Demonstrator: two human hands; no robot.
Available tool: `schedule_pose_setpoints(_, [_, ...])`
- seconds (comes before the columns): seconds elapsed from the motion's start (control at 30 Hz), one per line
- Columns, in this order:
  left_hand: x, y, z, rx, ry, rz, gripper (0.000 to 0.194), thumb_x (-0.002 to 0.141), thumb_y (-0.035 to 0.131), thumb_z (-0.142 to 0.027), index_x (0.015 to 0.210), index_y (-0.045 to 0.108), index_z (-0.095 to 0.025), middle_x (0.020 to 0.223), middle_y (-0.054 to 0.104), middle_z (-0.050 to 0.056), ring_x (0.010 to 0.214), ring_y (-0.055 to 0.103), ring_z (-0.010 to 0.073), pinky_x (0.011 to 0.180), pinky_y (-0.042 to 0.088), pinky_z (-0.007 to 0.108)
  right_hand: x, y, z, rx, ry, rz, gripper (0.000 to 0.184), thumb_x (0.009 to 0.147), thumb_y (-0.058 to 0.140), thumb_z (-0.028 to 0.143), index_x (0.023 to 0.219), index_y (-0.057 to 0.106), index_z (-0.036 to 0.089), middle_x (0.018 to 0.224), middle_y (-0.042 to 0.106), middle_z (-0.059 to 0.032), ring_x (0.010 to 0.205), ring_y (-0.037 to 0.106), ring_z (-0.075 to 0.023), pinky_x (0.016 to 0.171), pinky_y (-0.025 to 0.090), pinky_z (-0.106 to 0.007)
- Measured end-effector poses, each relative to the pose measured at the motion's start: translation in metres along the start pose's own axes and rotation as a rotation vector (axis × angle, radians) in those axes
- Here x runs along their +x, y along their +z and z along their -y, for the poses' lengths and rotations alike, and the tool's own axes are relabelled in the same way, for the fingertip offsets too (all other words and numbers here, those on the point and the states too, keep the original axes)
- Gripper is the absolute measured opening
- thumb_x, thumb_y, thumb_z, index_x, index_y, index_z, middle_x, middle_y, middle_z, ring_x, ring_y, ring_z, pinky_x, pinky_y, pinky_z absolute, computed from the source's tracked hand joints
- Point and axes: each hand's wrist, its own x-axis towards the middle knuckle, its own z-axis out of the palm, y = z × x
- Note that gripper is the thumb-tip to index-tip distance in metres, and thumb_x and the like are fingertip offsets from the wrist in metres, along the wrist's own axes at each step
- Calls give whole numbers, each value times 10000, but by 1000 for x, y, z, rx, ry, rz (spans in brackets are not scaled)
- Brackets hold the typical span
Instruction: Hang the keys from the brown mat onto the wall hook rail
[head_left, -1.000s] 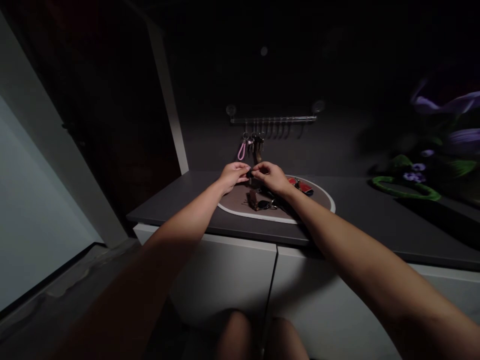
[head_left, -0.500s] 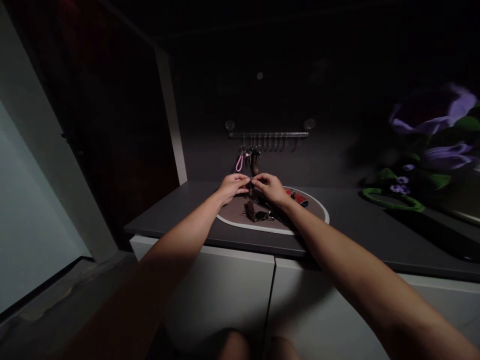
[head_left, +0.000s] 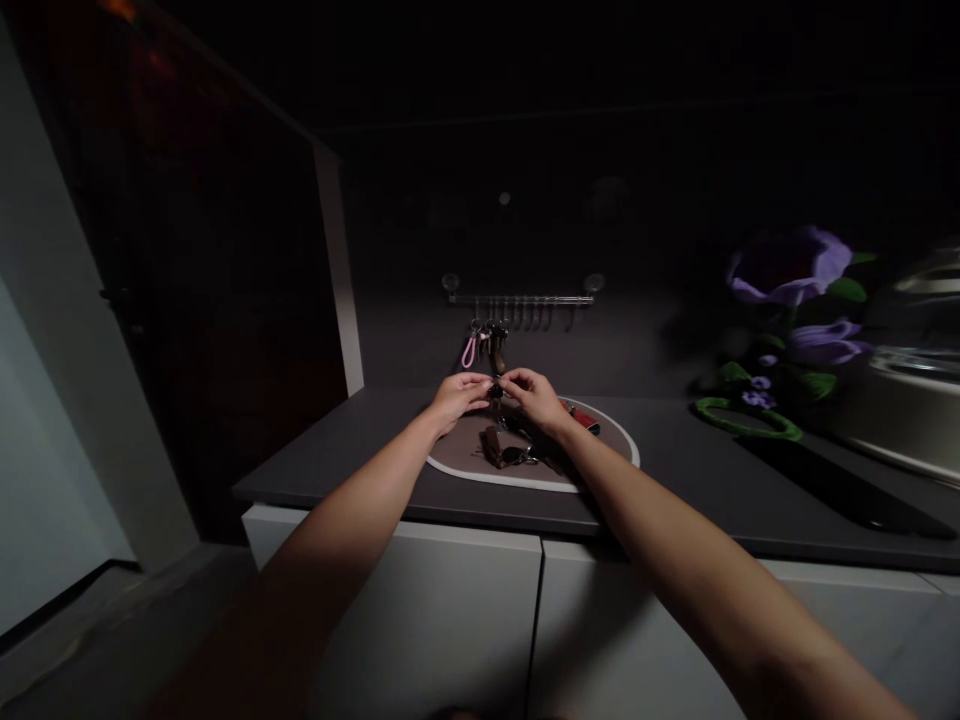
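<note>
Dim room, low light — white cabinet doors [head_left: 450,620] closest to me, dark counter [head_left: 315,450] over them. To the right on the counter I get a long black slab [head_left: 840,490], flat. Around the middle, an oval mat [head_left: 454,460] with a pale rim. Near part of the mat: a brown piece [head_left: 493,447], and just beside it a dark oval tag [head_left: 514,456] with a metal ring. Farther right on the mat, a red piece [head_left: 585,419], partly hidden by my right arm.

Above the mat, my left hand [head_left: 456,400] and right hand [head_left: 535,396] come together, fingertips almost meeting. Both pinch one small dark piece [head_left: 496,391] between thumb and fingers; too small and dark for me to name it. It sits in the gap between the hands, off the mat.

Well off to the right: green loop [head_left: 750,420], purple flowers [head_left: 791,270], a pale dome [head_left: 915,405] cut by the edge of view.

Farther back, a clear rail [head_left: 521,300] on the dark wall [head_left: 645,340] — keys [head_left: 491,333] and a pink strap [head_left: 469,351] hang toward its left end, right behind the hands.
</note>
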Motion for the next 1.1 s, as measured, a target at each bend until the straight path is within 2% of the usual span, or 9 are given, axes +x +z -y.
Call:
schedule_pose_setpoints(0.27, [-1,4,1,100,23,-25,221,695,650,-276,843,602,-117,799,657,60,692,601,89,611,481,199,4,-5,0,98,59,-77,295,620,635,425,738,565,164,688,554,12,641,507,-96,661,452,-247])
schedule_pose_setpoints(0.53, [1,6,6,229,59,-8,177,700,627,-272,783,596,-118,728,659,57,624,587,92,544,421,189,14,-10,9,224,137,-181,327,568,665,427,725,561,160,692,541,21,627,496,-77,584,458,-211])
schedule_pose_setpoints(0.93, [5,5,10,484,196,-51,133,735,541,-240,741,604,-124,657,639,35,574,539,101,543,398,208,77,-18,28,289,215,-406,72,662,584,186,660,520,151,553,493,37,491,455,-52,492,445,-185])
schedule_pose_setpoints(1.1, [7,2,14,548,242,-52,142,741,522,-249,723,607,-136,652,636,31,587,543,111,568,415,221,94,-12,25,360,287,-524,78,709,525,119,640,507,151,499,480,46,441,454,-50,449,416,-168])
